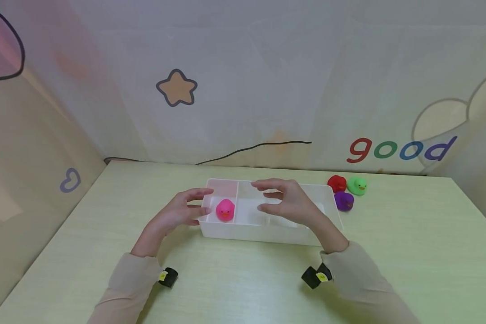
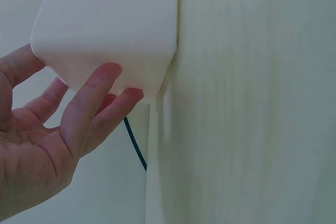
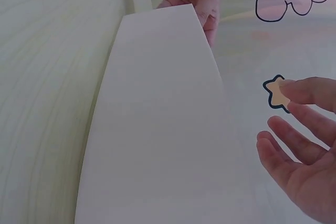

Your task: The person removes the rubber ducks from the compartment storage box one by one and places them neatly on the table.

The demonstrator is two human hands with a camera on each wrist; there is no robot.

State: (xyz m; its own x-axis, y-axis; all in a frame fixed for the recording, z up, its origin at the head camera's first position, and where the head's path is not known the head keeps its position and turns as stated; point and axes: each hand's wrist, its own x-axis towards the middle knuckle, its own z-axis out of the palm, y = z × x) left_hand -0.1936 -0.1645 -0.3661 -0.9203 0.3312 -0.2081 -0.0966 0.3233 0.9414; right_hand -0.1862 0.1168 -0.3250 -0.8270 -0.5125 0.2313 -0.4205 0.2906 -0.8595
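Observation:
A long white divided box (image 1: 243,232) lies across the table. In its leftmost compartment sits a pink rubber duck (image 1: 225,210), facing me. My left hand (image 1: 182,208) holds the box's left end; in the left wrist view two fingertips (image 2: 107,72) press its outer end wall while another digit reaches over the rim. Above the middle compartments hovers my right hand (image 1: 287,200), its fingers loosely bent and nothing between them. The right wrist view shows it apart from the box's long side wall (image 3: 152,114).
Just past the box's right end stand a red duck (image 1: 337,183), a green duck (image 1: 357,185) and a purple duck (image 1: 344,201). Behind the table (image 1: 235,288) rises a printed backdrop (image 1: 243,99), which also runs along the sides.

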